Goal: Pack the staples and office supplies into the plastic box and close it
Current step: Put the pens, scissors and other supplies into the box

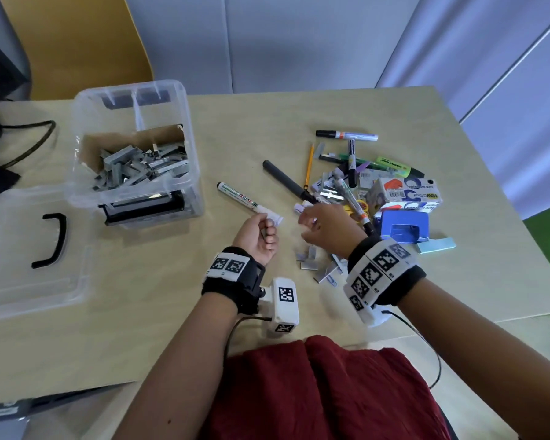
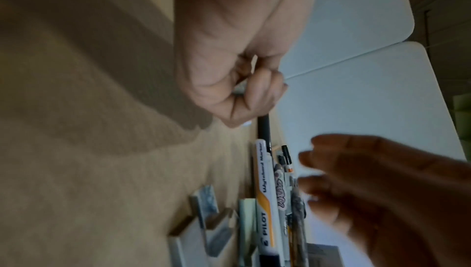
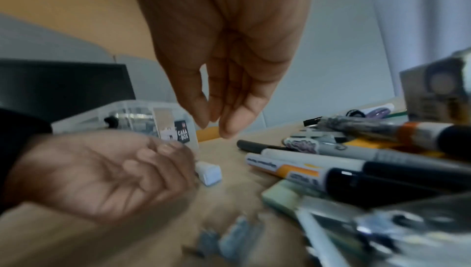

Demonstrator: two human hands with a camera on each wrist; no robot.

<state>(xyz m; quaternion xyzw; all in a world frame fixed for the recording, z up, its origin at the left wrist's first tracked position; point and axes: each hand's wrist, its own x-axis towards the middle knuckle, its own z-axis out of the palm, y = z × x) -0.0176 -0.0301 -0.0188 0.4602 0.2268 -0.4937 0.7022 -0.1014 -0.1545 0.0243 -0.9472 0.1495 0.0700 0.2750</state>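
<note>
The clear plastic box stands open at the left with a heap of staples inside. Its lid lies flat nearer me. My left hand is curled into a fist just above the table, and something pale grey, apparently staples, shows between its fingers. My right hand hovers right beside it, fingers relaxed and pointing down, holding nothing. Loose staple strips lie under my right wrist. A white marker ends beside the left fist.
A pile of office supplies lies to the right: a black marker, pencil, green highlighter, tape box, blue hole punch and pale blue notes. Black cables trail at far left.
</note>
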